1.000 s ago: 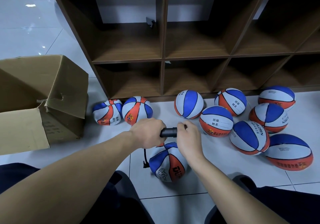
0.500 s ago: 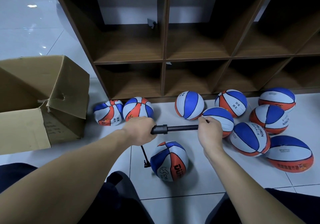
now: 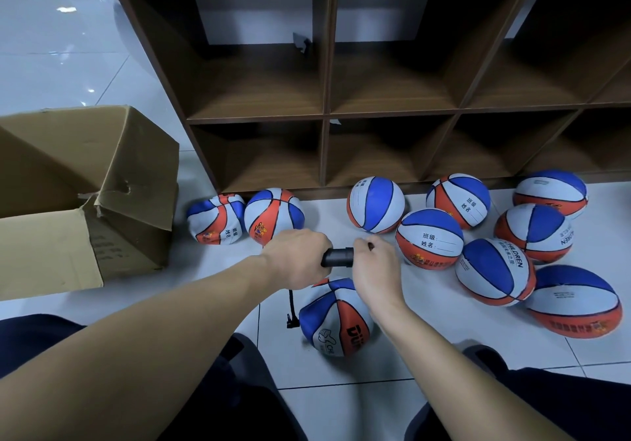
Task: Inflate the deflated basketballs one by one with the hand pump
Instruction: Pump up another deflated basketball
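— Where's the ball?
— The basketball (image 3: 336, 317) sits on the floor tiles (image 3: 426, 345) between the knees, hose (image 3: 291, 309) at its left side. Seven more lie right, two by the cardboard box (image 3: 85, 198), all before the wooden shelf (image 3: 324, 109).
— And the grip?
— Left hand (image 3: 297, 258) wraps the hand pump (image 3: 338, 258); right hand (image 3: 374, 270) clenches its handle, the pump pushed short.

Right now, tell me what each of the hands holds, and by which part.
Both hold the hand pump: left hand grips its barrel, right hand its handle end, pushed in close.
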### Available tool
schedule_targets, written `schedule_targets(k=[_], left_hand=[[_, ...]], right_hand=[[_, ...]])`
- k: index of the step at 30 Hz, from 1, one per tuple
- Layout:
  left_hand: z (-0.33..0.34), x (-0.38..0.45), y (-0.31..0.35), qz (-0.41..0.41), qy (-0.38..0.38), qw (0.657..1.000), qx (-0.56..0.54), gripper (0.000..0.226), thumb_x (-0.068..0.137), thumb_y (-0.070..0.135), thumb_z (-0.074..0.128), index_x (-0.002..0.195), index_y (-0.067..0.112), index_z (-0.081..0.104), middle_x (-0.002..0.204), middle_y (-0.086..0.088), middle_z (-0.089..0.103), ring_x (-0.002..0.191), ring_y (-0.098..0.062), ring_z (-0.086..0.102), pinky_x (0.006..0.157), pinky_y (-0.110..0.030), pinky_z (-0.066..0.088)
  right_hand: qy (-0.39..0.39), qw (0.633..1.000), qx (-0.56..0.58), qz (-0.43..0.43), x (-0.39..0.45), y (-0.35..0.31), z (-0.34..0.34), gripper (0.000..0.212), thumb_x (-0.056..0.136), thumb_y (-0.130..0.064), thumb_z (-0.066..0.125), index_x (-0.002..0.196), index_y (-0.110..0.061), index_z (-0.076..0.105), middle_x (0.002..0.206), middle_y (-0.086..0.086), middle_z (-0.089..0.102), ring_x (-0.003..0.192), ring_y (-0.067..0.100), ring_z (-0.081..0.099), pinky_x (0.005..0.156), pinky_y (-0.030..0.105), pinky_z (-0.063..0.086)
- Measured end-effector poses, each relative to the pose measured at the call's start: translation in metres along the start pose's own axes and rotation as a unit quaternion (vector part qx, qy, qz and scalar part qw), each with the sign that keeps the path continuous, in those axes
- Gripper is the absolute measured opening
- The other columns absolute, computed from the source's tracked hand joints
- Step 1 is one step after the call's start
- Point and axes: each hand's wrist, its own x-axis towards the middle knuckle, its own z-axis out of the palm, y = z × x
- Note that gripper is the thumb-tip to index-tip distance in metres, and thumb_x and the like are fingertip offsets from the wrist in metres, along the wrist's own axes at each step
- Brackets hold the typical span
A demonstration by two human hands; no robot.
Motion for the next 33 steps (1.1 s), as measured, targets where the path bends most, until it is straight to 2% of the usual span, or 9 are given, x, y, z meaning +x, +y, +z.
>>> schedule_targets(k=[8,13,16,20,28,33], left_hand=[[0.000,0.000,-0.001,0.012,0.009,1.000,-0.005,0.013,0.094,0.036,0.060,0.086,0.026,0.065,0.071,0.003,0.064,0.067,-0.024,0.064,0.061,-0.037,0.056],[0.002,-0.002,-0.013,-0.003,0.018,1.000,-0.019,0.020,0.095,0.037,0.060,0.078,0.025,0.060,0.069,0.004,0.062,0.064,-0.020,0.061,0.058,-0.034,0.052],[0.002,-0.006,-0.033,-0.027,0.015,0.999,-0.026,0.020,0.095,0.038,0.061,0.079,0.026,0.064,0.069,0.003,0.064,0.066,-0.021,0.063,0.063,-0.039,0.059],[0.001,-0.007,-0.038,-0.037,0.017,0.999,-0.034,0.018,0.096,0.036,0.062,0.083,0.025,0.067,0.070,0.002,0.064,0.068,-0.023,0.065,0.065,-0.040,0.061],[-0.003,-0.004,-0.016,-0.023,0.023,0.999,-0.014,0.018,0.094,0.033,0.061,0.078,0.026,0.060,0.069,0.003,0.063,0.066,-0.022,0.063,0.062,-0.038,0.060],[-0.004,-0.004,-0.005,-0.009,0.026,1.000,-0.006,0.014,0.092,0.032,0.061,0.080,0.025,0.061,0.070,0.003,0.063,0.066,-0.024,0.063,0.058,-0.035,0.054]], right_hand=[[-0.011,1.000,-0.007,-0.002,0.004,0.000,-0.003,0.031,0.103,-0.022,0.051,0.076,-0.009,0.049,0.072,0.003,0.051,0.067,0.021,0.047,0.062,0.036,0.040],[-0.008,1.000,-0.012,0.001,0.012,-0.003,-0.020,0.033,0.099,-0.015,0.054,0.069,-0.010,0.041,0.064,0.000,0.041,0.062,0.019,0.036,0.058,0.034,0.030],[0.031,0.999,0.018,0.038,0.029,-0.002,-0.041,0.033,0.094,-0.015,0.056,0.066,-0.016,0.038,0.059,-0.003,0.034,0.066,0.022,0.031,0.061,0.038,0.027],[0.059,0.992,0.063,0.089,0.040,-0.002,-0.053,0.035,0.092,-0.014,0.054,0.065,-0.019,0.032,0.052,-0.010,0.028,0.065,0.023,0.026,0.058,0.038,0.023],[0.057,0.998,0.028,0.003,0.015,-0.006,-0.030,0.034,0.098,-0.011,0.052,0.067,-0.014,0.038,0.063,0.000,0.038,0.064,0.021,0.033,0.060,0.037,0.029],[0.025,1.000,0.009,-0.004,0.003,-0.006,-0.010,0.032,0.100,-0.015,0.049,0.069,-0.013,0.040,0.069,0.002,0.044,0.066,0.021,0.039,0.061,0.038,0.033]])
